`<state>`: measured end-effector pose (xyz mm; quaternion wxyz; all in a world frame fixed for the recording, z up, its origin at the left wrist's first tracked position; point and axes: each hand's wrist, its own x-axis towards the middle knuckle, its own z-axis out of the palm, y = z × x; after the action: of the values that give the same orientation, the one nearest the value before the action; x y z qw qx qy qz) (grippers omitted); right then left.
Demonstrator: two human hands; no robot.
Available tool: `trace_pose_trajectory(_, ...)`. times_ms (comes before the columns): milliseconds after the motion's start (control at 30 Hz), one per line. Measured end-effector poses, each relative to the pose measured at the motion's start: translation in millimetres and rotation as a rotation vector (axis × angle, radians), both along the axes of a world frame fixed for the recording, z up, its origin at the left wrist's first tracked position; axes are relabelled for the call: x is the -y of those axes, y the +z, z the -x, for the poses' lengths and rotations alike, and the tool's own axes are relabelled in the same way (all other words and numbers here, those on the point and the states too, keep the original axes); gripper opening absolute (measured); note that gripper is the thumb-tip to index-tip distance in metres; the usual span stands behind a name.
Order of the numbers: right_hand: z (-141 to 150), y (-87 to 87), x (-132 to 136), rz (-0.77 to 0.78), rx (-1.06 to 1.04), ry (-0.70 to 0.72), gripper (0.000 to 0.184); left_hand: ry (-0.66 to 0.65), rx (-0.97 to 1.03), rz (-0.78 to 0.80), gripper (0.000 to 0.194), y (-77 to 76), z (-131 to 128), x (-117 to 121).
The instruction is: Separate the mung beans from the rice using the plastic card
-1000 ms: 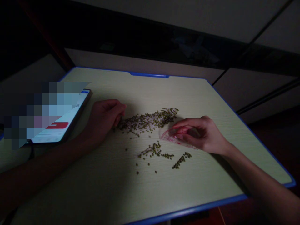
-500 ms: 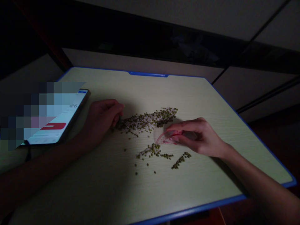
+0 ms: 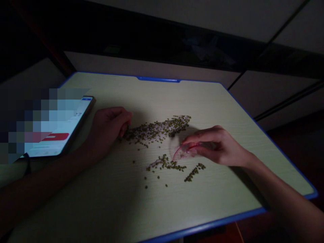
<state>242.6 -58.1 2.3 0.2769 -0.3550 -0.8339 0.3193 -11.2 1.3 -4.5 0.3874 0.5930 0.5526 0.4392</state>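
A long pile of green beans, like mung beans, lies on the table mixed with small white grains. My left hand rests closed at the pile's left end, thumb against curled fingers; whatever is inside it is hidden. Between thumb and fingers, my right hand grips a clear plastic dish with a red rim, tilted, just below the pile's right end. In front of the dish is a smaller cluster of beans, with a short row of beans to its right and several loose ones.
The pale wooden table has a blue edge and a blue strip at the back. A lit phone, partly blurred out, lies at the left with a dark cord by it. Pale cabinet panels stand behind.
The clear dish has tilted and shifted slightly in my right hand, its red rim now steeper. My left hand stays at the pile. The digits on the phone went from 26 to 27.
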Motion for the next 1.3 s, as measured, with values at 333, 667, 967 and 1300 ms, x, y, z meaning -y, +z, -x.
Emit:
trace_pose_trajectory(333,-13.7,4.6,-0.6,-0.002,0.058,0.018,0.018,-0.009,0.022,-0.015,0.023,-0.8,-0.8,0.0)
trace_pose_trajectory(667,-6.4,-0.1,-1.6,0.002,0.014,0.077,0.02,-0.01,0.011,-0.023,0.024,2.4,-1.7,2.5)
trace_pose_trajectory(967,0.8,2.2,0.6,-0.018,0.03,0.084,0.021,-0.011,0.018,-0.022,0.023,-1.5,-0.2,-0.5)
trace_pose_trajectory(1300,10.8,0.8,1.4,-0.003,0.013,0.069,0.025,-0.003,0.011,-0.002,0.024,1.0,-1.4,1.0)
